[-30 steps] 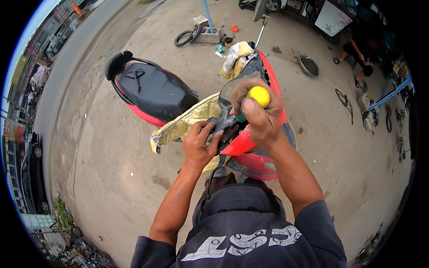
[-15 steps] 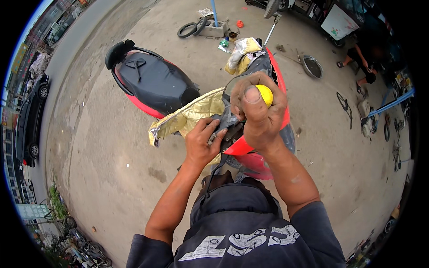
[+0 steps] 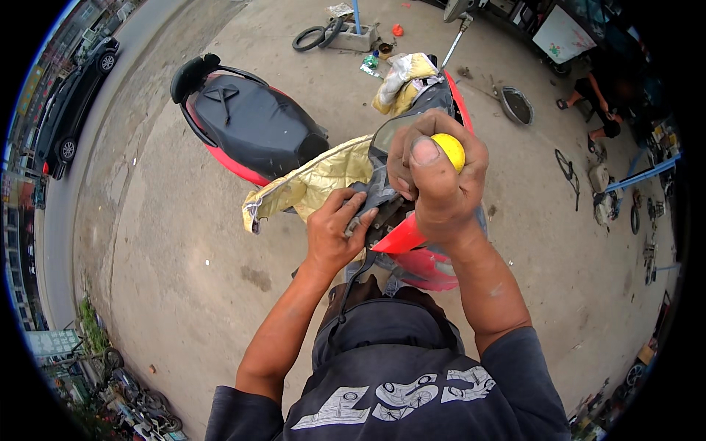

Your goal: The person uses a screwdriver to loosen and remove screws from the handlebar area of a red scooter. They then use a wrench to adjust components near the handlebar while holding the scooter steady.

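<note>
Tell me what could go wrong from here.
The round-ended yellow object in the right hand might slip and strike the left hand nearby. The red panel, close to both hands, could get scratched. The yellow quilted cover, draped beside the left hand, may get in its way.

Yellow handle (image 3: 450,152) partly hidden by the right hand (image 3: 443,180), mirror (image 3: 457,9) cut off at the top edge.

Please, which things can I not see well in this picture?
In the head view:
- What lies below the yellow knob: hidden by the right hand.
- The part of the dark panel under the left hand: covered by its fingers.
- The mirror's upper part: cut off by the top edge.
- What the other person may hold: too small and dark.
</note>
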Tool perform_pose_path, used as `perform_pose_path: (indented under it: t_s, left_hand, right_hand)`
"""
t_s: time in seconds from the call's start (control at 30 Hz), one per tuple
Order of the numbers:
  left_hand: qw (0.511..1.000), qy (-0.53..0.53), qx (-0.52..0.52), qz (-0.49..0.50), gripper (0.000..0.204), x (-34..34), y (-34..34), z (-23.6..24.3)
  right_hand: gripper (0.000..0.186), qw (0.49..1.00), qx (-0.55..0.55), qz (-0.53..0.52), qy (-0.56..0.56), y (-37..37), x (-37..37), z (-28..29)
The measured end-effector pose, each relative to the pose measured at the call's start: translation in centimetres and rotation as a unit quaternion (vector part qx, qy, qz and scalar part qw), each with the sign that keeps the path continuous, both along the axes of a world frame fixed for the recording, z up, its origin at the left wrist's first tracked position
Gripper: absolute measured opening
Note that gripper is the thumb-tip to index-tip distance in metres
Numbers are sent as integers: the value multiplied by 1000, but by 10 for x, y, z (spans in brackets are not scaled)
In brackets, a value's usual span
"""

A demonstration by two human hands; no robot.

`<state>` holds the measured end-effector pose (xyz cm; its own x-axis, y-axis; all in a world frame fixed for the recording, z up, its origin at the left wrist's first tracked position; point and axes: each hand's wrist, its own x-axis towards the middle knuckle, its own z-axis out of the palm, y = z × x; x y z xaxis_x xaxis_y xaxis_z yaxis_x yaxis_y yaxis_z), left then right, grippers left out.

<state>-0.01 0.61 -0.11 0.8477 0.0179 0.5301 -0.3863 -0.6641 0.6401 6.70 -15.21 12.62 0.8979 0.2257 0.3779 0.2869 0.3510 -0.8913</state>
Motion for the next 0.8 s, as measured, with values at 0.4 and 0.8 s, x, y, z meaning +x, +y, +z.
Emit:
perform_pose_path:
  t_s: [0.4, 0.8]
  left_hand:
    - [1000, -3, 0, -8, 27, -1, 1, 2]
    - [1000, 20, -19, -2, 28, -1, -1, 3]
  right_hand:
    - [30, 1000, -11, 27, -8, -1, 3, 0]
    - [13, 998, -14, -30, -56, -1, -4, 14]
